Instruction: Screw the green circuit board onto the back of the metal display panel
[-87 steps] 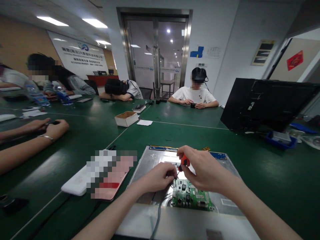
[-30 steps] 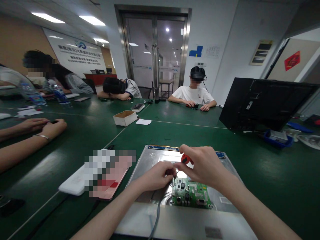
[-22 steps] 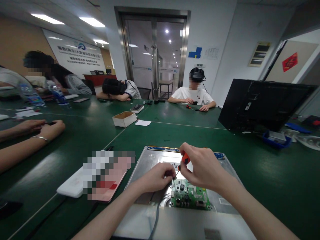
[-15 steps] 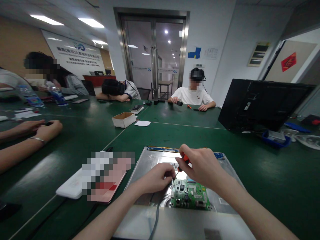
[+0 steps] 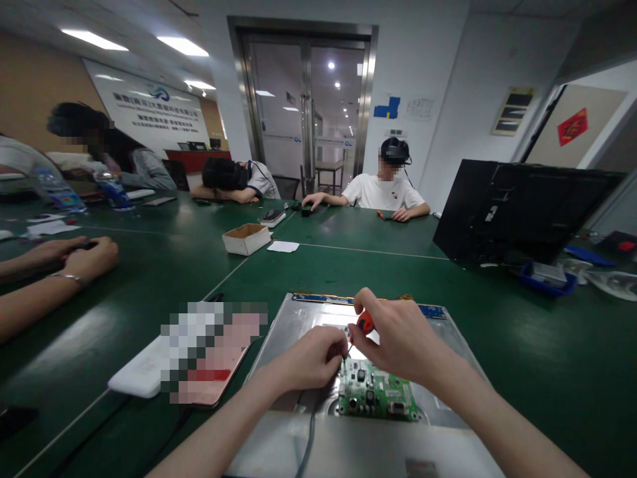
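A silver metal display panel [image 5: 279, 352] lies in front of me, with a green circuit board [image 5: 381, 392] on its lower middle. My right hand [image 5: 398, 332] grips a red and black screwdriver [image 5: 366, 322], its thin shaft slanting down to the board's upper left corner. Close to that tip, my left hand [image 5: 318, 355] is closed in a pinch. What its fingertips hold, if anything, is hidden. A grey cable [image 5: 311, 431] runs from beneath my left hand toward the front edge.
Left of the panel lie a white phone-like device [image 5: 139, 372] and a pink phone [image 5: 239, 345]. Beyond stands a small open box [image 5: 246, 239]. A black monitor [image 5: 517, 212] and a blue tray [image 5: 547, 282] occupy the right. Other people sit around the green table [image 5: 358, 269].
My right hand and the screwdriver handle have turned slightly, while the tip stays at the board's corner. Across the table, a person's hand has moved left and down to the tabletop.
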